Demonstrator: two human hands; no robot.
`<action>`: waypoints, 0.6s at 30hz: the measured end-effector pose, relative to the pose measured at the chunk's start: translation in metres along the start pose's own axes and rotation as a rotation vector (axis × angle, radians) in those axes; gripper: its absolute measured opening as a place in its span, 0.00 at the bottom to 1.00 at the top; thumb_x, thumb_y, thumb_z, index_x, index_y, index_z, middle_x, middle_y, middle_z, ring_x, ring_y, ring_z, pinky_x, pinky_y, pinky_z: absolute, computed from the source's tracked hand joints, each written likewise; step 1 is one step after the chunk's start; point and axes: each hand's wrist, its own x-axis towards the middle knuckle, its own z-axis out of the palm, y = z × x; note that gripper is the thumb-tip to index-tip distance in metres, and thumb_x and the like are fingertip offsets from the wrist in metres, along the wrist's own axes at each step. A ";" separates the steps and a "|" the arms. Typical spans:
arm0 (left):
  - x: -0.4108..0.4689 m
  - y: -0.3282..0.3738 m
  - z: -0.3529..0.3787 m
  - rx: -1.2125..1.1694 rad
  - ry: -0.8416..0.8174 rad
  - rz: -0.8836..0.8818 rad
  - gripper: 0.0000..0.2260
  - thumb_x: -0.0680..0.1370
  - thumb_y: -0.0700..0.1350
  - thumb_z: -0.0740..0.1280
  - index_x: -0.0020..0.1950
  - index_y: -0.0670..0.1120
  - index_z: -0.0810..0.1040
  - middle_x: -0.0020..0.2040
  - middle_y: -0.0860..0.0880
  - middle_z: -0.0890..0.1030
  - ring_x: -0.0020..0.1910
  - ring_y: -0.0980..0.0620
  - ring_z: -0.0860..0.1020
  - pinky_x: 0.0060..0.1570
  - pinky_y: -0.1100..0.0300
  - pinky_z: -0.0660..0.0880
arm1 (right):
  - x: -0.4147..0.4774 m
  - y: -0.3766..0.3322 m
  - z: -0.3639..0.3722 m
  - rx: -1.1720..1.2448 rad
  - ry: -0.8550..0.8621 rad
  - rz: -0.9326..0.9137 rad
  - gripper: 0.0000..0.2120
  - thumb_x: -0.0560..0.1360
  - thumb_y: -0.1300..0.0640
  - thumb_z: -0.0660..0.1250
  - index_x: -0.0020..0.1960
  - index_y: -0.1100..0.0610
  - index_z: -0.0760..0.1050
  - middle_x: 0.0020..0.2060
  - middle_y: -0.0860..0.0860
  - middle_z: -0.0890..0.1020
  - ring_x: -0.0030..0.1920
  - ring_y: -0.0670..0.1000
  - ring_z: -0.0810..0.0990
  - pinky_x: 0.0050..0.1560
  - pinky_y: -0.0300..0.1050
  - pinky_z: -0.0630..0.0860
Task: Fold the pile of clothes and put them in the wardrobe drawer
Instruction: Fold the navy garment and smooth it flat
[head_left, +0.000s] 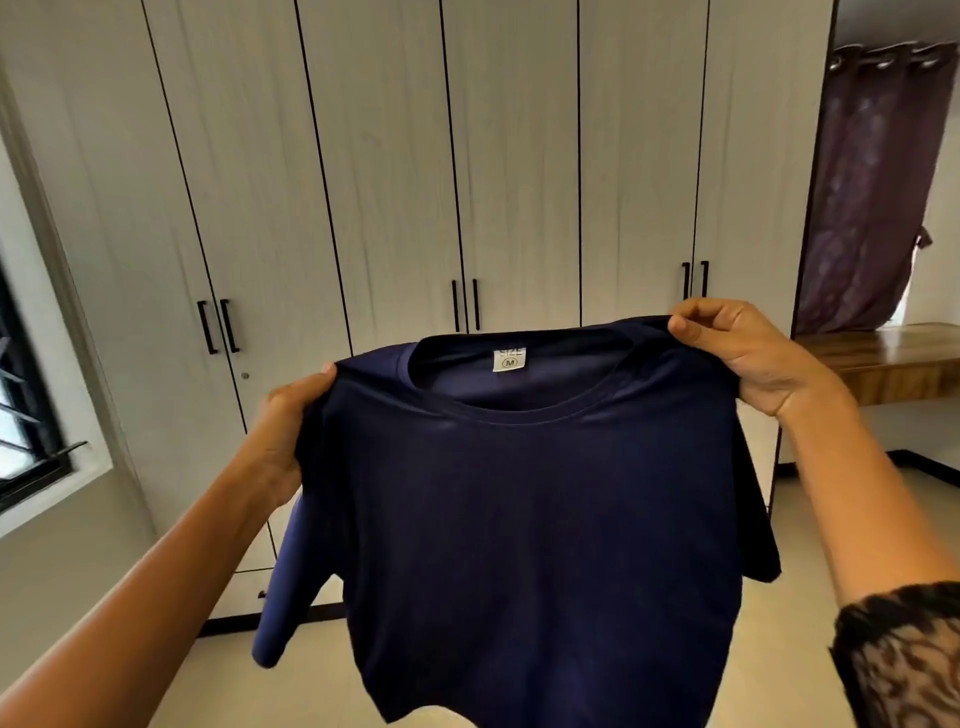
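Navy blue short-sleeved cotton T-shirt held up in the air, spread in front of the white-panelled wardrobe. Left hand grips one shoulder, right hand pinches the other. White neck label reads "SIZE M".

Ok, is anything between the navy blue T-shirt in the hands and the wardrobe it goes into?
No object visibly stands between them. The navy blue T-shirt hangs unfolded from the left hand and right hand. The pale wood-grain wardrobe shows only shut doors; the shirt hides much of its lower part.
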 end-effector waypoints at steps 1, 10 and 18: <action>0.004 -0.001 -0.001 0.015 -0.020 -0.101 0.09 0.77 0.48 0.64 0.46 0.44 0.80 0.43 0.46 0.82 0.42 0.49 0.79 0.44 0.57 0.73 | 0.004 0.006 0.005 0.050 0.021 0.041 0.05 0.59 0.52 0.73 0.31 0.53 0.81 0.31 0.46 0.82 0.34 0.43 0.80 0.39 0.33 0.76; -0.005 -0.018 0.051 0.153 0.084 -0.267 0.10 0.80 0.45 0.59 0.44 0.42 0.76 0.41 0.45 0.79 0.40 0.48 0.76 0.39 0.57 0.72 | 0.036 0.073 0.084 -0.236 0.301 0.303 0.08 0.78 0.57 0.61 0.42 0.59 0.69 0.38 0.55 0.73 0.38 0.51 0.71 0.39 0.42 0.68; -0.027 -0.034 0.108 0.224 0.073 0.003 0.09 0.82 0.48 0.56 0.55 0.46 0.71 0.46 0.48 0.77 0.45 0.52 0.76 0.45 0.57 0.75 | 0.012 0.065 0.156 -0.176 0.189 0.218 0.11 0.80 0.50 0.57 0.51 0.58 0.69 0.42 0.52 0.75 0.40 0.48 0.73 0.38 0.41 0.71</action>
